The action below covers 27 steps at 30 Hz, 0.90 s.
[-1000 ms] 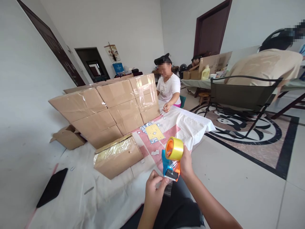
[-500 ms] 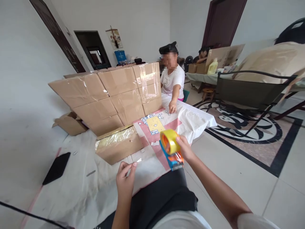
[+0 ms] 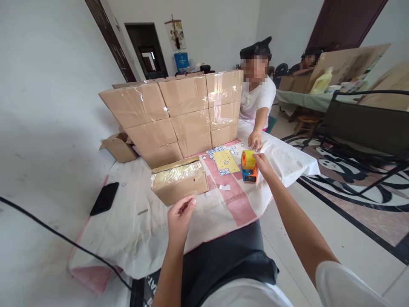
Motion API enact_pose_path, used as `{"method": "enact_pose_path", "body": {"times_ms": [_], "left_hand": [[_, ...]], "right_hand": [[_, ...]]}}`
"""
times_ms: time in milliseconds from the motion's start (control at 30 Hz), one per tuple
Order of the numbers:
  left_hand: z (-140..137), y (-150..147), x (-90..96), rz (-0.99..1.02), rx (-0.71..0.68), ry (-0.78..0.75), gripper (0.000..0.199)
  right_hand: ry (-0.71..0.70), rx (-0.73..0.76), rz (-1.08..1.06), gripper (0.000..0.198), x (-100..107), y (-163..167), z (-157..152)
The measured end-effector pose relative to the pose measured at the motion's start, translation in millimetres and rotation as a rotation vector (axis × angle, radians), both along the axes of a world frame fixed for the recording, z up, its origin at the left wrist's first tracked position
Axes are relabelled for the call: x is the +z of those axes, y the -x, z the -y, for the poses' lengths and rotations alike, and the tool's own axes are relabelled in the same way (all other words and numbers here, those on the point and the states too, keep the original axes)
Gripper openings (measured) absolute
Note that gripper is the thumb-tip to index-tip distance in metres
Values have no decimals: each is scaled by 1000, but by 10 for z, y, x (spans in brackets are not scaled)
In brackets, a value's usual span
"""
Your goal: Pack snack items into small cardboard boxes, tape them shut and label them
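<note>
My right hand (image 3: 263, 165) grips a tape dispenser (image 3: 249, 175) with a yellow roll of tape (image 3: 249, 159) on it, over the right part of the table. Near the table's front edge, my left hand (image 3: 180, 215) is closed in a pinch; whatever its fingertips hold, if anything, is too small to make out. Just beyond that hand lies a long cardboard box (image 3: 180, 187) with shiny tape along its top. A yellow printed sheet (image 3: 226, 162) lies between the box and the dispenser, with small white-and-blue paper pieces (image 3: 214, 152) around its edge.
Stacked, taped cardboard boxes (image 3: 191, 128) form a wall at the back of the table. A co-worker's hand (image 3: 255, 140) rests on the tablecloth behind the dispenser. A dark flat object (image 3: 105, 198) lies at left, near a black cable (image 3: 64, 236). A folding chair (image 3: 367, 119) stands at right.
My view has swung left. My right hand has carried the dispenser farther out, toward the co-worker's hand. The left hand stays pinched near the box.
</note>
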<state>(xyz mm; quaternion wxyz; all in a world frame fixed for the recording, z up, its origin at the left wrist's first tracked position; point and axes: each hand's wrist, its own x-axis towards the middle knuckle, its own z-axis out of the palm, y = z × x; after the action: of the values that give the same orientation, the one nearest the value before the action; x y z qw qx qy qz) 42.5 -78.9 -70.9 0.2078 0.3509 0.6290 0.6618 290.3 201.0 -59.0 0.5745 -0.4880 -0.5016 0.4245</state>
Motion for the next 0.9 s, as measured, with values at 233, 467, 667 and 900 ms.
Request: {"method": "enact_pose_path", "body": {"times_ms": [233, 467, 667, 900], "left_hand": [[142, -89, 15, -29, 79, -1, 35], [321, -224, 109, -112, 72, -61, 33], [413, -224, 38, -152, 106, -50, 36], [463, -217, -33, -180, 138, 4, 42]], "right_hand": [[-502, 380, 300, 15, 330, 332, 1161], [-726, 865, 310, 5, 682, 932, 1972], [-793, 872, 331, 9, 659, 993, 2049], [-686, 870, 249, 11, 534, 1067, 2099]]}}
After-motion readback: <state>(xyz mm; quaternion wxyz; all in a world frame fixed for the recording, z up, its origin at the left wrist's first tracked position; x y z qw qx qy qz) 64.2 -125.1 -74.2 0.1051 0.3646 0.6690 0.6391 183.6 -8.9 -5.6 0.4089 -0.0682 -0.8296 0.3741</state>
